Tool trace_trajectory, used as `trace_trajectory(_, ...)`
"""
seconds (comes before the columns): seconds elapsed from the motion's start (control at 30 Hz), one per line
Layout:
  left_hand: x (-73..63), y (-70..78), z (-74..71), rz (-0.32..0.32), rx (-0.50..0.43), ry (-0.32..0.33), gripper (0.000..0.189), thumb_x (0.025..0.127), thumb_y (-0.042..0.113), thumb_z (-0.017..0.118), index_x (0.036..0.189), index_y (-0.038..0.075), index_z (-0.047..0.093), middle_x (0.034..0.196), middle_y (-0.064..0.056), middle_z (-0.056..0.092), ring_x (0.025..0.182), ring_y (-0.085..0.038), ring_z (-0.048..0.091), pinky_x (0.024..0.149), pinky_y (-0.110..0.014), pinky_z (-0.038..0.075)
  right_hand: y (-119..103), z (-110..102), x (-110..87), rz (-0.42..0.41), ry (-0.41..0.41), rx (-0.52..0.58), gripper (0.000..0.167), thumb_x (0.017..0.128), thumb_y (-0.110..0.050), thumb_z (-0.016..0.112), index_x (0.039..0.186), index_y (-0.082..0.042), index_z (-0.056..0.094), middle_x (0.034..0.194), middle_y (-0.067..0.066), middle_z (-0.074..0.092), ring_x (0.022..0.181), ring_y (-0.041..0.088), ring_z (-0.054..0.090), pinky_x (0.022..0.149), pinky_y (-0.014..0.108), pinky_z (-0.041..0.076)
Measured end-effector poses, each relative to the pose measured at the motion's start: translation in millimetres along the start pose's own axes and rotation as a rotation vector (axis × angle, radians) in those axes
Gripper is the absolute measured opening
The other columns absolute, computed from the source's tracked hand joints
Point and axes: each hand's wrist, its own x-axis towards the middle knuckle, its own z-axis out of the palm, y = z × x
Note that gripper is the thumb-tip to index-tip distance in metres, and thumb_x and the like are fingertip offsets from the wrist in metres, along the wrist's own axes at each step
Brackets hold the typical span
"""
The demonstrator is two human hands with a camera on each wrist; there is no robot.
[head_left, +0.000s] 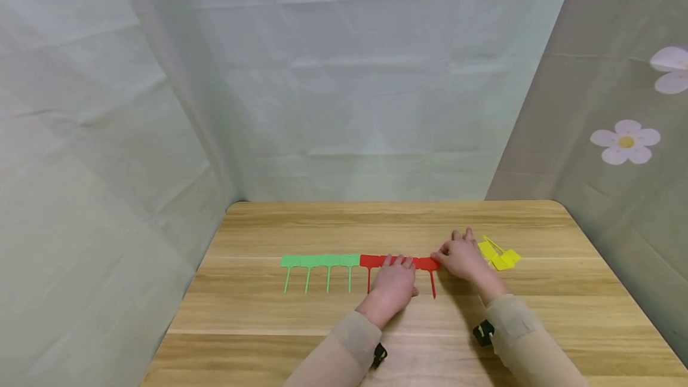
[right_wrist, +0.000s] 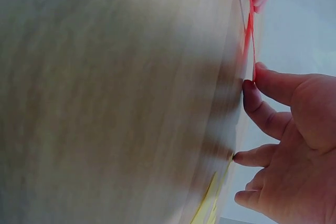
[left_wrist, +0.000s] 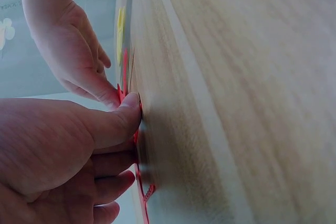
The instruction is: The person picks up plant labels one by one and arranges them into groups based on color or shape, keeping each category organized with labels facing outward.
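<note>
On the wooden table, a row of flat green plastic tags with thin stems (head_left: 321, 260) meets a row of red tags (head_left: 369, 260). My left hand (head_left: 395, 285) rests on the middle red tags with its fingers extended, covering part of them. In the left wrist view, its thumb (left_wrist: 128, 109) touches the row near the tabletop. At the row's right end my right hand (head_left: 463, 258) pinches a red tag (head_left: 428, 264) between thumb and index finger. The right wrist view shows that tag's edge (right_wrist: 254, 59) between the fingertips. Its other fingers are spread near the yellow tags (head_left: 504, 260).
The yellow tags lie in a loose, overlapping heap just right of my right hand. The tabletop (head_left: 247, 309) ends at a back edge against a pale cloth backdrop (head_left: 365, 106). Cloth walls also stand at the left and right, the right one with printed flowers (head_left: 626, 142).
</note>
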Motion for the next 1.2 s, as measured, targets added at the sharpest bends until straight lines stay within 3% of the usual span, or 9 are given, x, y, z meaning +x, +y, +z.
trace_trajectory(1.2,0.4,0.3,0.6,0.002,0.006,0.005,0.069,0.100,0.050,0.073,0.159,0.021,0.055,0.165,0.007,0.048,0.154,-0.016,0.040,0.129,-0.039,0.027,-2.3,1.3,1.2,0.030,0.008,-0.002,0.029,0.101,-0.033,0.075,0.099,-0.005,0.078,0.159,0.047,0.029,0.151,0.071,0.001,0.122,0.078,0.011)
